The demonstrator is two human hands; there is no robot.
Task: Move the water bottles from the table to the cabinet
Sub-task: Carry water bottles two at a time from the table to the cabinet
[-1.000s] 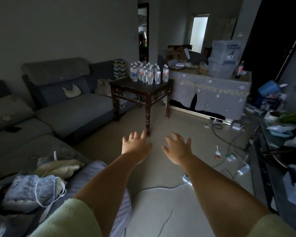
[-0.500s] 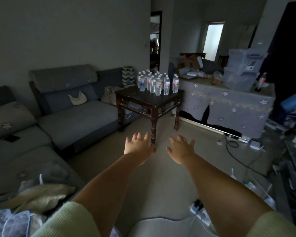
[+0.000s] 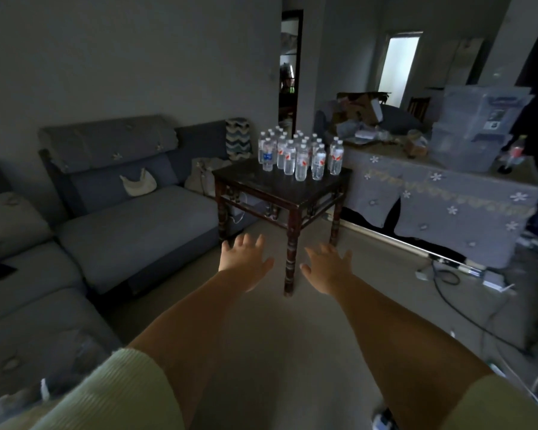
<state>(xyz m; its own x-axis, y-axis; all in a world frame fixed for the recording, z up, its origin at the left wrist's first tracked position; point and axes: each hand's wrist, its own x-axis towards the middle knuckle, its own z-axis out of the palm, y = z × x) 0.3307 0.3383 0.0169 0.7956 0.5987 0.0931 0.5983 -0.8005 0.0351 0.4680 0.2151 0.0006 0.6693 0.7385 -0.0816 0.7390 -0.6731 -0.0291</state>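
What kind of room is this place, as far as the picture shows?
Probably a home living room: a grey sofa runs along the wall, a small dark wooden table holds water bottles, and cables lie on the floor.

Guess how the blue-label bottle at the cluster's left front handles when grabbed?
The blue-label bottle looks full, so probably heavy for its size. Tall and narrow, likely tippy. Neighbouring bottles stand close; a nudge may topple them.

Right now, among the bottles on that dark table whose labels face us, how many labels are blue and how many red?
Blue-label bottles: 1
Red-label bottles: 5
Total: 6 with labels showing; the rows behind are too crowded to tell.
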